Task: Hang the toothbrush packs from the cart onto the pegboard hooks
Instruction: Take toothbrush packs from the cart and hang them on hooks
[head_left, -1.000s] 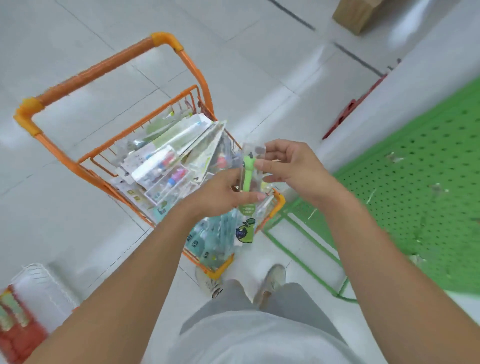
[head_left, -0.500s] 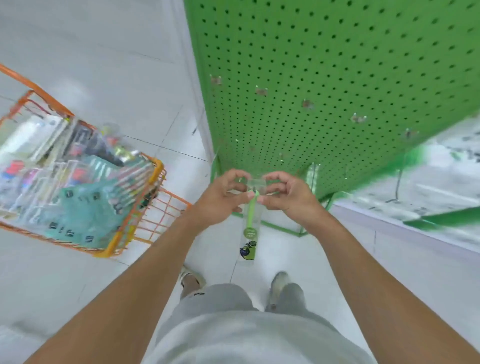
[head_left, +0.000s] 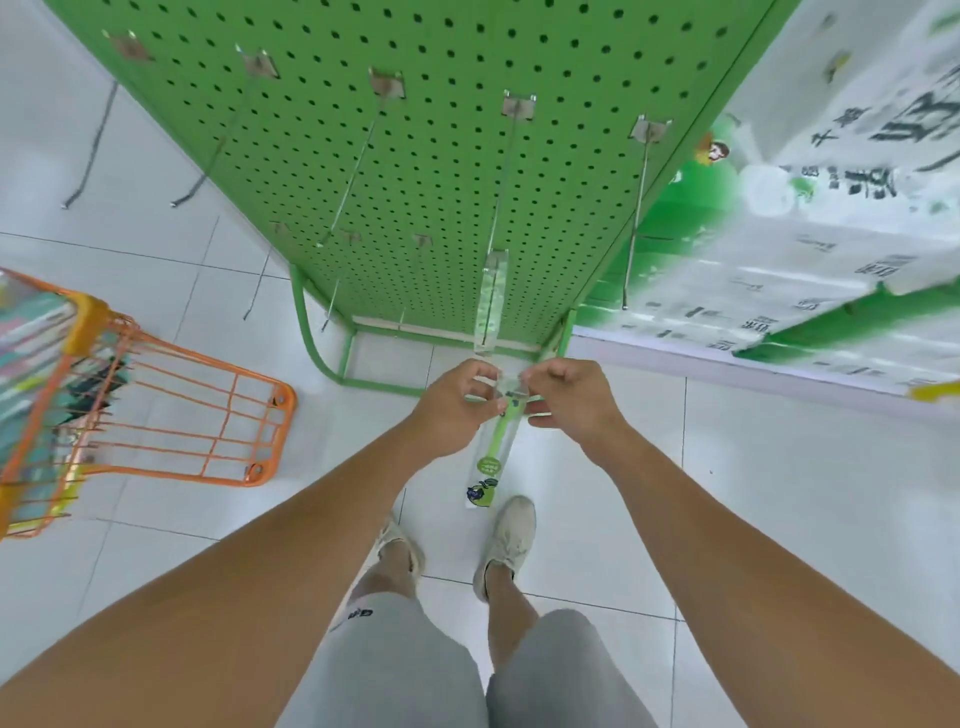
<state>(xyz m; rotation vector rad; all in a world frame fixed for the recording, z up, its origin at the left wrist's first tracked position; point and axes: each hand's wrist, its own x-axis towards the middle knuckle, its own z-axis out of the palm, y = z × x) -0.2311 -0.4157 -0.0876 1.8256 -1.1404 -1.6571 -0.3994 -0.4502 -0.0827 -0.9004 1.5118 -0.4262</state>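
Head view: toothbrush pack (head_left: 492, 457) pinched at top by left hand (head_left: 457, 402) and right hand (head_left: 566, 397); hanging lengthwise; hook (head_left: 488, 291) tip just beyond.

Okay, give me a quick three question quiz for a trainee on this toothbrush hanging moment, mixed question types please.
1. True or false: the toothbrush pack is held by both the left hand and the right hand.
2. The orange cart is: A) to the person's left, B) to their right, C) out of view.
3. Fill in: the pegboard is coloured ____.

Key: 1 true; 2 A; 3 green.
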